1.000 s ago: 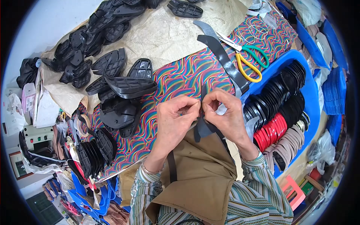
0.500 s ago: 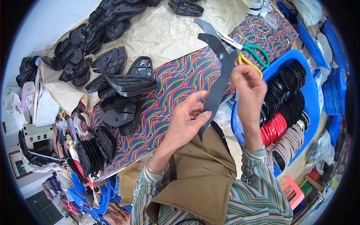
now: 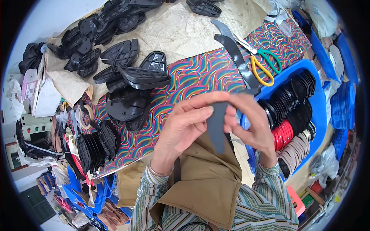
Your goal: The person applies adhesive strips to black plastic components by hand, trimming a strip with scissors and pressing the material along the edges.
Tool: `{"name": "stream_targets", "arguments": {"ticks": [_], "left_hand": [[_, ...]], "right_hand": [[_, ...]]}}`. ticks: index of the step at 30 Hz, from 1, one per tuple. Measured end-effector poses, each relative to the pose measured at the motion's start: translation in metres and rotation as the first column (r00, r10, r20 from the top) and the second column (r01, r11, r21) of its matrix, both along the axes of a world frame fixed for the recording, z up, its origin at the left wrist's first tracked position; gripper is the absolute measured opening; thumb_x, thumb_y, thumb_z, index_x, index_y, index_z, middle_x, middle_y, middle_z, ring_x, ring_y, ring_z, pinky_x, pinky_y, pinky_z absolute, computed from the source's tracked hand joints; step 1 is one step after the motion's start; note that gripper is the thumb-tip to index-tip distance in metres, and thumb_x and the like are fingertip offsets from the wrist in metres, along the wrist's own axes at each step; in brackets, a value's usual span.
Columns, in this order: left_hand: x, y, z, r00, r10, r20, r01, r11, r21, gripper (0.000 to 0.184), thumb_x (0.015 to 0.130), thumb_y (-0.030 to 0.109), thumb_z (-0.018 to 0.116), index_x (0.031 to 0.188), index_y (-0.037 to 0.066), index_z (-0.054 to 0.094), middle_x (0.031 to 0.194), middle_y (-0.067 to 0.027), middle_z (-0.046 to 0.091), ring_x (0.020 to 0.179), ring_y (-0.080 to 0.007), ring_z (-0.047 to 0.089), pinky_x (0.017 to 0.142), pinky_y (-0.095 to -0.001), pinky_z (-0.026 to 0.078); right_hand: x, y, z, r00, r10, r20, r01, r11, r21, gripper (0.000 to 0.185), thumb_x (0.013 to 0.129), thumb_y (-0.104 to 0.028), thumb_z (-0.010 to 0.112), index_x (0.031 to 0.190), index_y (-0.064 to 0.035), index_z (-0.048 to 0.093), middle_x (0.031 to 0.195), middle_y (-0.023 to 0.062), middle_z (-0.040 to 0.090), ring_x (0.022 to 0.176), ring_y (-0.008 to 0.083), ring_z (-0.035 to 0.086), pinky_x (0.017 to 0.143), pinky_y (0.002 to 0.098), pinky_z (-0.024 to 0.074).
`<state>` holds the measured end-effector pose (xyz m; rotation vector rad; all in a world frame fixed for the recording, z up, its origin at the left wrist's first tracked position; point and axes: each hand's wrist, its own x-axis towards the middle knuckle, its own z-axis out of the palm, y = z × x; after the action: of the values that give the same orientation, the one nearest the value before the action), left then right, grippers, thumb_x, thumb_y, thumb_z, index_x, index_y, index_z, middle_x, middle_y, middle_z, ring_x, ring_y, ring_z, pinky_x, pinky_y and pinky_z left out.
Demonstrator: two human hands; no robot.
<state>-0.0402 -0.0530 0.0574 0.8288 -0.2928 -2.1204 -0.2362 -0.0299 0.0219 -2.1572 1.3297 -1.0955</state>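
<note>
My left hand (image 3: 187, 123) pinches a dark grey, curved shoe strap piece (image 3: 217, 129) between thumb and fingers; its narrow end hangs down over my brown apron (image 3: 200, 169). On the other side my right hand (image 3: 252, 123) grips the same strap piece, its fingers curled and partly blurred. Part of the strap's upper end sticks out past my right knuckles. Just beyond my hands, a glossy black strap piece (image 3: 235, 50) lies on the patterned cloth, beside scissors (image 3: 256, 50) with one green and one yellow handle.
Black shoe soles (image 3: 129, 104) are piled on the left of the patterned table cloth (image 3: 189, 77), with more at the back. To my right stands a blue basket (image 3: 319, 92) packed with rows of black, red and beige straps. Thin loops of string lie near the far corner.
Both hands have come together around the strap piece, the right one moving down and inward. The strap, held upright and long before, is now folded or turned within my fingers. The view has shifted slightly.
</note>
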Motion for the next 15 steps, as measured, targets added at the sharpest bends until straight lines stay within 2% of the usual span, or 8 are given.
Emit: {"name": "stream_targets", "arguments": {"ticks": [1, 2, 5, 8, 9, 12, 13, 15], "left_hand": [[0.0, -0.001, 0.006, 1.0, 0.003, -0.002, -0.003, 1.0, -0.007, 0.037, 0.096, 0.012, 0.057, 0.125, -0.011, 0.054, 0.088, -0.0224, 0.07, 0.068, -0.0314, 0.071, 0.062, -0.0363, 0.06], [0.0, -0.003, 0.01, 0.999, 0.042, -0.014, -0.041, 0.999, 0.034, 0.035, 0.096, 0.013, 0.057, 0.122, -0.011, 0.056, 0.089, -0.0223, 0.07, 0.069, -0.0306, 0.071, 0.063, -0.0355, 0.06], [0.008, -0.007, 0.006, 0.992, 0.123, -0.034, -0.118, 0.986, 0.121, 0.032, 0.097, 0.014, 0.056, 0.117, -0.011, 0.059, 0.093, -0.022, 0.07, 0.072, -0.0288, 0.072, 0.065, -0.0338, 0.06], [0.036, -0.011, -0.048, 0.947, -0.295, 0.128, 0.321, 0.877, -0.356, 0.029, 0.098, 0.017, 0.057, 0.109, -0.009, 0.063, 0.099, -0.0211, 0.069, 0.08, -0.0256, 0.072, 0.074, -0.0333, 0.06], [0.034, -0.012, -0.048, 0.948, -0.294, 0.121, 0.318, 0.878, -0.358, 0.029, 0.098, 0.017, 0.057, 0.109, -0.009, 0.063, 0.099, -0.0211, 0.069, 0.08, -0.0256, 0.072, 0.074, -0.0333, 0.06], [0.024, -0.009, -0.046, 0.654, -0.165, 0.738, 0.463, 0.859, -0.217, 0.024, 0.101, 0.02, 0.055, 0.106, -0.003, 0.063, 0.096, -0.0148, 0.07, 0.081, -0.02, 0.07, 0.069, -0.031, 0.056], [0.018, -0.006, -0.05, 0.655, -0.17, 0.737, 0.465, 0.859, -0.215, 0.024, 0.101, 0.02, 0.055, 0.106, -0.003, 0.063, 0.096, -0.0148, 0.07, 0.081, -0.02, 0.07, 0.069, -0.031, 0.056], [-0.001, 0.007, -0.063, 0.89, 0.036, 0.454, 0.144, 0.923, -0.357, 0.023, 0.1, 0.017, 0.055, 0.107, -0.003, 0.063, 0.097, -0.0157, 0.069, 0.075, -0.0201, 0.069, 0.063, -0.0309, 0.055]], "right_hand": [[0.002, 0.003, -0.009, 0.975, 0.122, 0.185, -0.148, 0.98, 0.132, 0.032, 0.083, -0.002, 0.069, 0.114, 0.0006, 0.063, 0.096, 0.0105, 0.069, 0.086, 0.0221, 0.067, 0.069, 0.0335, 0.0515], [0.005, 0.006, -0.01, 0.975, 0.13, 0.182, -0.154, 0.98, 0.126, 0.032, 0.083, -0.002, 0.069, 0.114, 0.0006, 0.063, 0.096, 0.0105, 0.069, 0.086, 0.0221, 0.067, 0.069, 0.0335, 0.0515], [0.012, 0.017, -0.013, 0.817, -0.062, 0.574, -0.337, 0.756, 0.561, 0.02, 0.091, -0.007, 0.066, 0.108, 0.0023, 0.065, 0.087, 0.0078, 0.07, 0.079, 0.0144, 0.066, 0.067, 0.0305, 0.0499], [0.014, 0.024, -0.015, 0.797, -0.044, 0.602, -0.417, 0.681, 0.602, 0.016, 0.095, -0.01, 0.063, 0.105, 0.0026, 0.066, 0.082, 0.0062, 0.07, 0.076, 0.0105, 0.064, 0.067, 0.0279, 0.0491], [0.014, 0.025, -0.015, 0.787, -0.037, 0.615, -0.455, 0.639, 0.62, 0.016, 0.097, -0.011, 0.061, 0.103, 0.0028, 0.067, 0.08, 0.0054, 0.07, 0.075, 0.0086, 0.063, 0.067, 0.0266, 0.0487], [0.016, 0.03, -0.015, 0.82, 0.05, 0.571, -0.462, 0.647, 0.607, 0.014, 0.093, -0.006, 0.063, 0.103, 0.0036, 0.067, 0.084, 0.0061, 0.071, 0.074, 0.0108, 0.064, 0.067, 0.0265, 0.0498], [0.016, 0.031, -0.015, 0.83, 0.092, 0.551, -0.468, 0.652, 0.596, 0.014, 0.091, -0.003, 0.064, 0.103, 0.004, 0.068, 0.087, 0.0064, 0.071, 0.074, 0.0119, 0.065, 0.067, 0.0265, 0.0504], [0.002, 0.021, -0.016, 0.874, 0.161, 0.458, -0.414, 0.74, 0.529, 0.013, 0.091, -0.004, 0.065, 0.102, 0.0028, 0.068, 0.086, 0.0075, 0.071, 0.074, 0.0138, 0.066, 0.068, 0.0276, 0.0507]]}}
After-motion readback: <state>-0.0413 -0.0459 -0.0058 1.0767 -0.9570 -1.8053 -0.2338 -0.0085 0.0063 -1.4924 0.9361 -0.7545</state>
